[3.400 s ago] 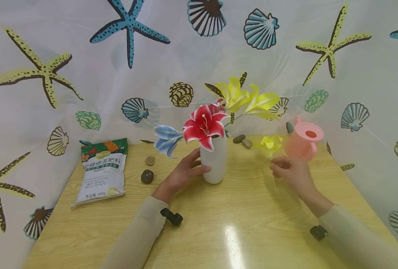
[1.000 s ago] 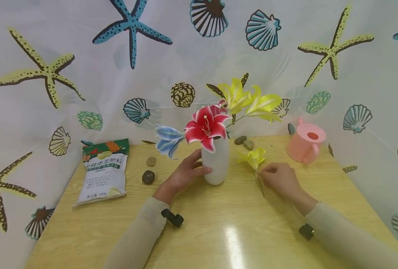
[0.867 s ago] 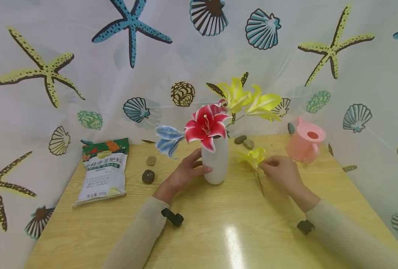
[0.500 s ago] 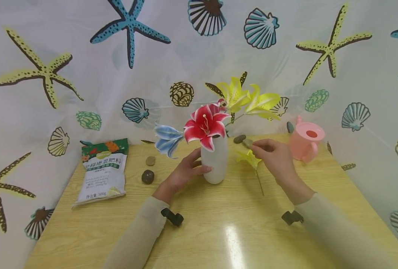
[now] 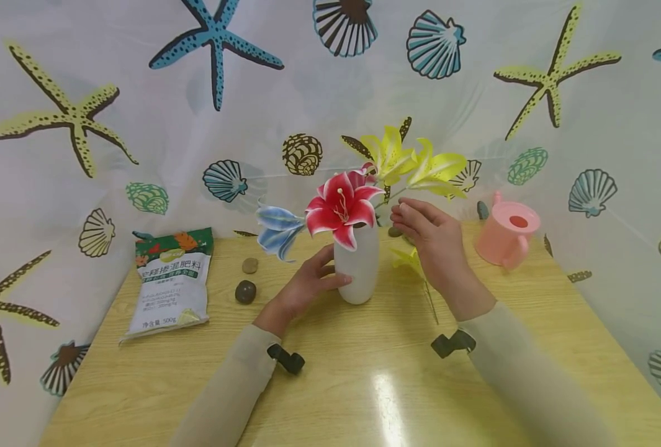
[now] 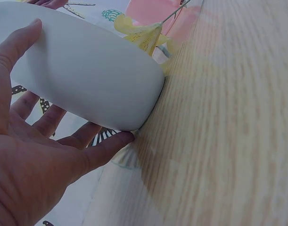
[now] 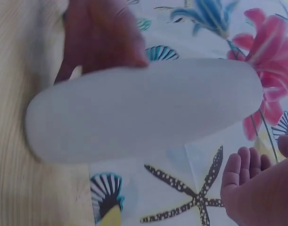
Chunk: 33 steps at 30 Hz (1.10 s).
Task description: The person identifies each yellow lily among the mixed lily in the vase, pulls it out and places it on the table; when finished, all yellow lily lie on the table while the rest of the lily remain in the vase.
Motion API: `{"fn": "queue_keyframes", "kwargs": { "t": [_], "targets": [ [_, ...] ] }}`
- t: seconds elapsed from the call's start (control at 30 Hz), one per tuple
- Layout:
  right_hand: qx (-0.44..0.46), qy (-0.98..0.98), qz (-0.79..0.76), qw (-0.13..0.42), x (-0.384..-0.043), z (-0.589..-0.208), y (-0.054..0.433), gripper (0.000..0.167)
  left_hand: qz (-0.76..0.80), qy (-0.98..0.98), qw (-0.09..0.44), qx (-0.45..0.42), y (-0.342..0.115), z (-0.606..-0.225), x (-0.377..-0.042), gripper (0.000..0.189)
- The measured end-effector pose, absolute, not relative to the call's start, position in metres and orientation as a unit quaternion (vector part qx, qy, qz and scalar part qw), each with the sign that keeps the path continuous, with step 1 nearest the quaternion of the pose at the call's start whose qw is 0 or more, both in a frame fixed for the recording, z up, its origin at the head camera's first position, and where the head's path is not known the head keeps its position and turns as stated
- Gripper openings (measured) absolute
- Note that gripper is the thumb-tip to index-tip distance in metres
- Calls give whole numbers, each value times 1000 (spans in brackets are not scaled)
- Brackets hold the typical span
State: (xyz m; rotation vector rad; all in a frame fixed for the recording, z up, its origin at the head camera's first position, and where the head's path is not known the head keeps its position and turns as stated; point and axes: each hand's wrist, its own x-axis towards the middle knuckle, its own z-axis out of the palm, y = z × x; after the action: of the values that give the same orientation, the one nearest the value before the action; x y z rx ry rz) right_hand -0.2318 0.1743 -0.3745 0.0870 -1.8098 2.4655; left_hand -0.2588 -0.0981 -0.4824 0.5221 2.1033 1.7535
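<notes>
While the left hand [image 5: 302, 285] grips 1 smooth white vase [image 5: 357, 273] standing upright on the table, the right hand [image 5: 435, 239] is near the stems of 2 yellow lilies [image 5: 388, 156] in it – its fingers are loosely bent and free. The vase has also 1 blue lily [image 5: 278, 231] and 1 red-and-white lily [image 5: 341, 208], with a pink bloom partly hidden behind. On the shiny light-wood table [image 5: 319, 391] there are 1 yellow flower [image 5: 406, 258], 4 stones [image 5: 245, 292], 1 pink watering can [image 5: 507, 233] and 1 printed white-and-green bag [image 5: 174, 285]; behind hangs a white curtain [image 5: 285, 93] with starfish and shells.
</notes>
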Motion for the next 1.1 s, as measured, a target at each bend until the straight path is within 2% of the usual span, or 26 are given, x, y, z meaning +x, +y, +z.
{"fn": "queue_keyframes", "kwargs": {
  "t": [0.23,0.7,1.1],
  "targets": [
    [17,-523,852,20,-240,-364,155,13,620,742,177,183,-98,-487,-262,77],
    [0,-510,858,56,-241,-363,146,15,622,740,174,188,-99,-487,-262,77],
    [5,-518,853,69,-241,-359,147,6,619,743,174,187,-99,-486,-262,78]
  ]
}}
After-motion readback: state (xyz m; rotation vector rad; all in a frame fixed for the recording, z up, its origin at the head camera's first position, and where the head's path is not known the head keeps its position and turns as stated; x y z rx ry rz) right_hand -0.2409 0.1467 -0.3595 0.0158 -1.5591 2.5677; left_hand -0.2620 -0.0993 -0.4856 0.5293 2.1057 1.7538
